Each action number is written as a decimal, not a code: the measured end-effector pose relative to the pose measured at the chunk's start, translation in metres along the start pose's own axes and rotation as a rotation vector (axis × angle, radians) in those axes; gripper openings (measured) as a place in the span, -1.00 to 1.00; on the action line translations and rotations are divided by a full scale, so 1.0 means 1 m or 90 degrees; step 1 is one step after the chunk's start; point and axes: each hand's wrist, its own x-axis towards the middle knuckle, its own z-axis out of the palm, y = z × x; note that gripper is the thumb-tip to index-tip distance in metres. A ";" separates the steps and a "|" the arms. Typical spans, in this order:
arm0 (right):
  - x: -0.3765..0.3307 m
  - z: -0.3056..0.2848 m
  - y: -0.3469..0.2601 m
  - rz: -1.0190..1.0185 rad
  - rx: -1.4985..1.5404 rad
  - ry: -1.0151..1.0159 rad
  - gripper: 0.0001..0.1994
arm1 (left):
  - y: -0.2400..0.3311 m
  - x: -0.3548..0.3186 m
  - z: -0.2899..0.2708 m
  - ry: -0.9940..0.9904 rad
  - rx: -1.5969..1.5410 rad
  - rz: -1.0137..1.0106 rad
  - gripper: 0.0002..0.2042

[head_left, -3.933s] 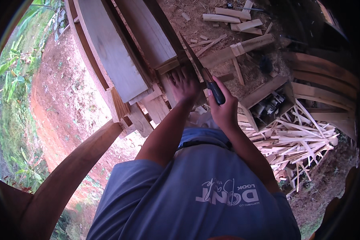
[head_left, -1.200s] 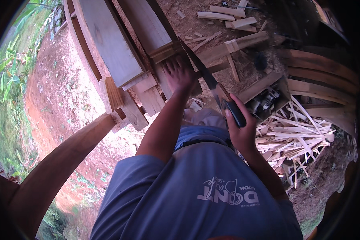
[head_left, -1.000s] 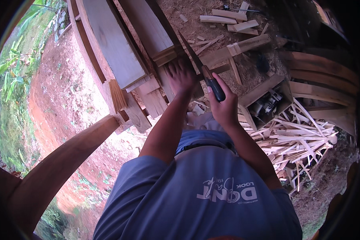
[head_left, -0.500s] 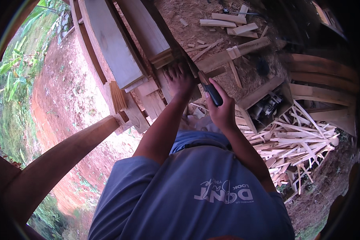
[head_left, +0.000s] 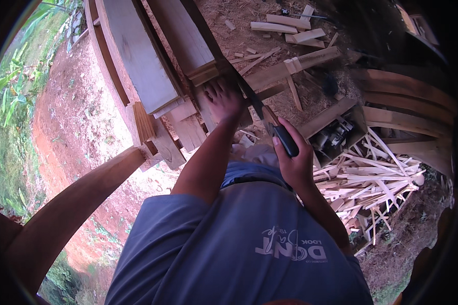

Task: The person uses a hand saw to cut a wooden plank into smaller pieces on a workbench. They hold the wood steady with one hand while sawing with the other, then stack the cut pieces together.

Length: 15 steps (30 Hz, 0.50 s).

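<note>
My right hand (head_left: 296, 157) is wrapped round the black grip of a hand saw (head_left: 286, 137), which also has a brown wooden part by the blade. Its dark blade runs up and away to the left, passing along the right side of my left hand (head_left: 225, 103). That left hand lies on a piece of timber with its fingers spread, just in front of the end of a long pale board (head_left: 189, 43). Where the blade meets the wood is too dark to make out.
To the left lies another wide pale board (head_left: 141, 56) on stacked timbers. A curved wooden beam (head_left: 86, 190) crosses at lower left. Right of me stand a wooden box with a machine (head_left: 336, 133), a heap of thin offcuts (head_left: 364, 183) and stacked planks (head_left: 407, 117). Short blocks (head_left: 305, 35) lie beyond.
My right hand has drawn the saw back toward my body and slightly right, and more of the blade shows. My left hand stays on the timber. The whole view has shifted slightly.
</note>
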 end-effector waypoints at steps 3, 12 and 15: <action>-0.029 -0.031 -0.024 0.021 -0.042 -0.034 -0.52 | 0.005 0.006 -0.013 -0.049 -0.006 -0.015 -0.45; 0.021 0.029 0.023 -0.046 -0.008 0.011 -0.52 | -0.003 -0.002 -0.013 -0.097 0.021 0.067 -0.28; 0.026 0.040 0.041 -0.094 0.002 0.033 -0.51 | 0.002 0.005 -0.024 -0.133 0.000 0.031 -0.24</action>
